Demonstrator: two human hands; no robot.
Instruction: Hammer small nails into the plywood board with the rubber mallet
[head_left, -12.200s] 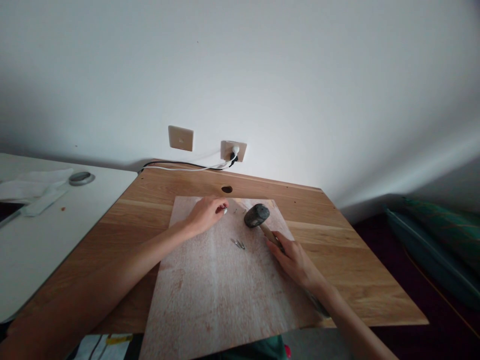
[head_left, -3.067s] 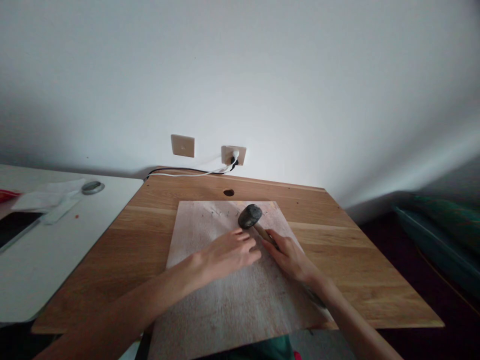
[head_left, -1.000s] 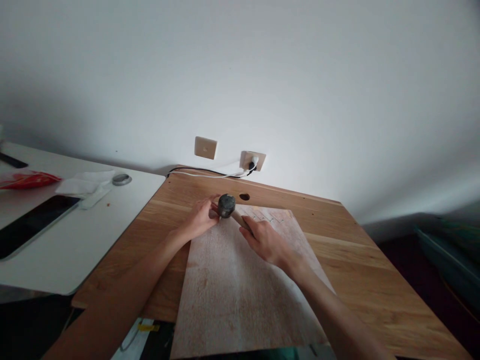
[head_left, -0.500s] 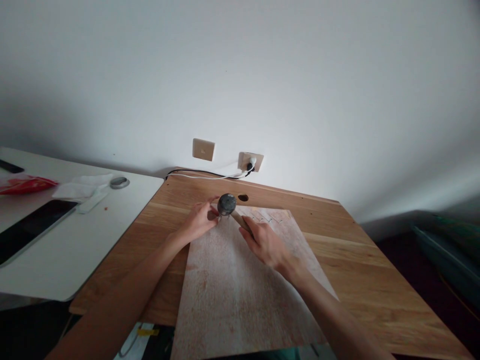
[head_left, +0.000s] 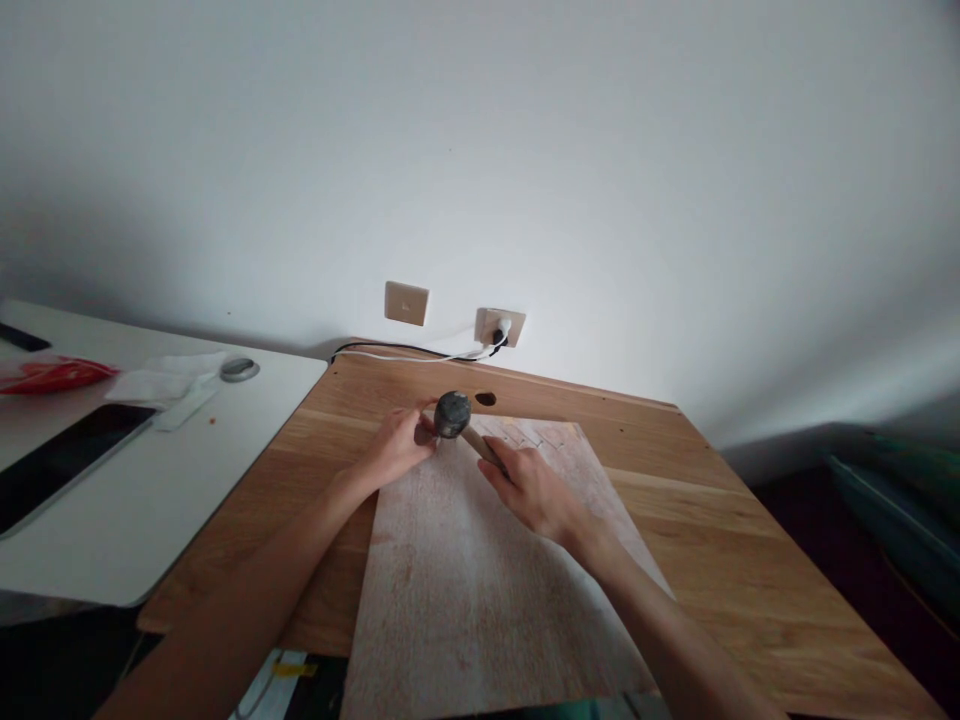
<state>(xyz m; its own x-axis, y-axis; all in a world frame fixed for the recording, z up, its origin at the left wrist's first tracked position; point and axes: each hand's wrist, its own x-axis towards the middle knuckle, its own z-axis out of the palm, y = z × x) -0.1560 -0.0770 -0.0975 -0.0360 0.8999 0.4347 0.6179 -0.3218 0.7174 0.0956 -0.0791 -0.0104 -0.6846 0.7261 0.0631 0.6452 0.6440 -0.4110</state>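
Note:
My right hand (head_left: 529, 489) grips the wooden handle of a dark-headed hammer (head_left: 452, 414). The hammer head hovers over the far left corner of a pale wooden board (head_left: 480, 580) lying on the wooden desk (head_left: 712, 520). My left hand (head_left: 397, 446) is pinched right beside the hammer head at that corner; what its fingertips hold is too small to make out. A short row of small nails (head_left: 540, 436) stands along the board's far edge, right of the hammer.
A white table (head_left: 135, 470) adjoins on the left with a dark tablet (head_left: 56, 460), white cloth (head_left: 161, 383), round lid (head_left: 239, 369) and red packet (head_left: 49, 373). Wall sockets (head_left: 499, 326) with cables sit behind the desk, near a cable hole (head_left: 485, 399). A dark green object (head_left: 900, 500) lies at right.
Over twelve seconds the loose nails vanished from the board and my hands and hammer shifted to its far left corner. In the last second the hammer head dipped slightly; the left pinch stayed put.

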